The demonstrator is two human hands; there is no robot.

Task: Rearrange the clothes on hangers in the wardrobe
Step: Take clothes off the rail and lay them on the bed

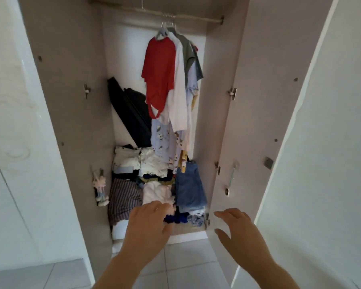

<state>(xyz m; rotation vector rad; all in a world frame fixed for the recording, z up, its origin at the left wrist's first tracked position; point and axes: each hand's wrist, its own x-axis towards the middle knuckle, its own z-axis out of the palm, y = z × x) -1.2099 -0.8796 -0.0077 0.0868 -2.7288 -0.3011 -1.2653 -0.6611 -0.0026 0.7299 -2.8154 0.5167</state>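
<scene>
Two empty hands — left hand (148, 223), right hand (239, 227) — before hanging clothes (159, 76), prints unreadable.

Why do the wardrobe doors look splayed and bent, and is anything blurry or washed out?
Head view: the wide-angle lens bows the pale pink wardrobe doors outward; the fingers of the left hand are smeared by blur; the white wall on the right is bright and featureless; the red T-shirt on its hanger is fairly sharp, evenly lit.

Head camera, close, facing forward-down into open wardrobe (221, 122); single view.
</scene>
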